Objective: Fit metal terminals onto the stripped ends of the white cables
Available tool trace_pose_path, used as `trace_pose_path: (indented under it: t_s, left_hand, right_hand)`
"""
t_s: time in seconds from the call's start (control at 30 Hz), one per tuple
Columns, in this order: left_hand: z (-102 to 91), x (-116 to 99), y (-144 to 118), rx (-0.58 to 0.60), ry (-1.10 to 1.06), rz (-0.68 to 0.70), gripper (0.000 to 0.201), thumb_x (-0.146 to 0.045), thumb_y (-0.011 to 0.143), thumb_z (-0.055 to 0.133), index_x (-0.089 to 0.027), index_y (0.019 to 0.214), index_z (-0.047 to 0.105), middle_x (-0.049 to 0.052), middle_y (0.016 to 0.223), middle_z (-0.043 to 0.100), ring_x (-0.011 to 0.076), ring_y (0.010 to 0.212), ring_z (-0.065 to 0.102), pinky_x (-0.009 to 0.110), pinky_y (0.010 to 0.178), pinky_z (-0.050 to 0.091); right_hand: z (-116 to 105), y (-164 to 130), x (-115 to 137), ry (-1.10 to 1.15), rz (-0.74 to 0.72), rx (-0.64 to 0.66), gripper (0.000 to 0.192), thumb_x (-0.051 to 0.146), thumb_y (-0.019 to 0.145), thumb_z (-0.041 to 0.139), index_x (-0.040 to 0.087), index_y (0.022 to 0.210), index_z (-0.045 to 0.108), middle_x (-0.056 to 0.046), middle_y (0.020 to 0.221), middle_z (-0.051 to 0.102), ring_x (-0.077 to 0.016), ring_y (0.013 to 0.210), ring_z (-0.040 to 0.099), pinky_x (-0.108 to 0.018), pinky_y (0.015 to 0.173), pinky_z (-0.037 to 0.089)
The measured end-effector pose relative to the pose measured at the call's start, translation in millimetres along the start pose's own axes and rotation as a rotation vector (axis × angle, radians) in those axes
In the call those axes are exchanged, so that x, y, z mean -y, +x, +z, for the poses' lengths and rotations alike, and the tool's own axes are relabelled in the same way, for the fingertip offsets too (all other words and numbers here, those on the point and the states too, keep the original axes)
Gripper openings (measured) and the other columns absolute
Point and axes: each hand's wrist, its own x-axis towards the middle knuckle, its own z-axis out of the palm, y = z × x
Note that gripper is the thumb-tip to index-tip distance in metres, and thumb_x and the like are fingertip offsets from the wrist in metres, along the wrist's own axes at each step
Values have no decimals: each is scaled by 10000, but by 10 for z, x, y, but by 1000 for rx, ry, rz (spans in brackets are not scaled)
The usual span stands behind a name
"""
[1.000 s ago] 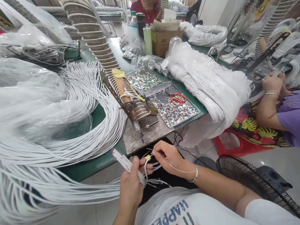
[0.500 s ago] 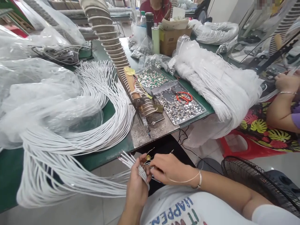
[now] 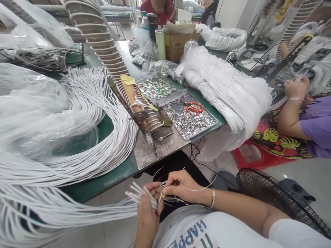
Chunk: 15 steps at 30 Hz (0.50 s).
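Observation:
My left hand (image 3: 148, 210) is wrapped round a bundle of white cables (image 3: 136, 193), their cut ends fanning out above the thumb. Close beside it, my right hand (image 3: 183, 187) pinches a white cable at the left hand's fingertips. A small yellow piece (image 3: 163, 196) shows between the hands; I cannot make out what it is. From the right hand a thin pale strand (image 3: 196, 190) loops past the wrist. The cables trail left to a large coil of white cables (image 3: 121, 151) on the green table (image 3: 108, 125).
A soldering iron (image 3: 148, 137) is fixed on a stand under a ribbed hose (image 3: 100, 41). Trays of small metal parts (image 3: 199, 125) hold red-handled snips (image 3: 194, 108). A bagged cable bundle (image 3: 224, 82) lies right. A fan (image 3: 271, 196) stands beside me; a co-worker's hand (image 3: 296, 89) works at far right.
My view has turned right, so the table things shift left. My hands have moved slightly lower, and the cable ends in the left hand fan out more. The right thumb now presses at the bundle.

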Motion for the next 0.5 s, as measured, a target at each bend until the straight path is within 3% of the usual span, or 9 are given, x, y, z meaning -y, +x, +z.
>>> trace_pose_path:
  t_s: [0.13,0.2,0.33,0.5]
  left_hand:
    - [-24,59,21,30,9,31,466,-460,545,825,-194,873,629,8,667,546,111,505,418,238,472,332]
    - [-50,84,39,69,26,-2,433,-403,578,829,-180,897,639,-11,615,508,112,517,412,235,488,322]
    - [-76,102,65,127,161,-35,377,-493,748,719,-174,926,624,-42,526,437,119,503,393,241,506,320]
    - [-67,101,53,-5,612,280,386,-593,799,608,-223,896,654,-7,523,524,171,482,465,283,524,354]
  right_hand:
    - [64,2,-46,122,-76,-121,402,469,714,774,132,629,572,24,591,580,-71,531,465,-200,526,376]
    - [73,1,-49,112,-127,-147,396,471,739,754,136,632,571,16,600,596,-77,542,485,-204,536,394]
    - [56,-3,-72,33,-212,-184,371,440,781,723,139,624,572,17,588,581,-80,542,498,-198,525,394]
    - [51,11,-88,-37,-274,-199,398,480,802,691,144,622,578,3,592,585,-87,522,524,-189,483,407]
